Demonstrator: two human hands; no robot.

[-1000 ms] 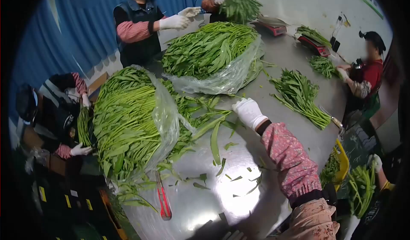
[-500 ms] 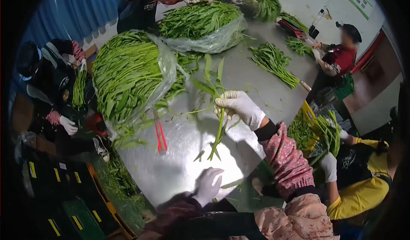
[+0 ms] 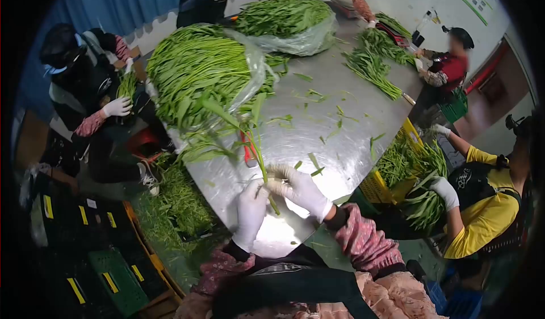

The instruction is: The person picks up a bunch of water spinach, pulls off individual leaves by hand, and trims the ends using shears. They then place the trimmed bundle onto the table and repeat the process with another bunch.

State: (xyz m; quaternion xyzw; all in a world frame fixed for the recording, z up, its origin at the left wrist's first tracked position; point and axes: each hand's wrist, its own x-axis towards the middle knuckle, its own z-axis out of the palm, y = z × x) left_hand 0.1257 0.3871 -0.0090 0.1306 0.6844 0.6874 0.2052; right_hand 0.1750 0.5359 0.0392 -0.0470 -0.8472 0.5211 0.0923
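Observation:
Above the near edge of the metal table, my two gloved hands meet at a leafy green stem (image 3: pixel 260 160) that looks like water spinach. My right hand (image 3: pixel 301 189) pinches it near its lower part, the cut end poking out below the fingers. My left hand (image 3: pixel 251 214) is closed with thumb and fingertips at the same stem, touching the right fingertips. Just beyond the stem lies a red-handled tool (image 3: pixel 249 150), partly hidden by leaves. A big heap of greens (image 3: pixel 198 74) in an opened clear plastic bag (image 3: pixel 258 69) stands at the far left of my hands.
Loose leaf bits (image 3: pixel 315 163) litter the metal table (image 3: pixel 323 120). A second bagged heap (image 3: pixel 284 15) and a bundle (image 3: pixel 372 72) lie farther back. Co-workers stand around; one in yellow (image 3: pixel 482 217) handles greens by a yellow crate (image 3: pixel 377 185). Dark crates (image 3: pixel 108 273) stand lower left.
My right hand has come down and closer with a stem. My left hand has risen from near the table edge to close on it. The view has shifted; a back co-worker now reaches toward the bundles.

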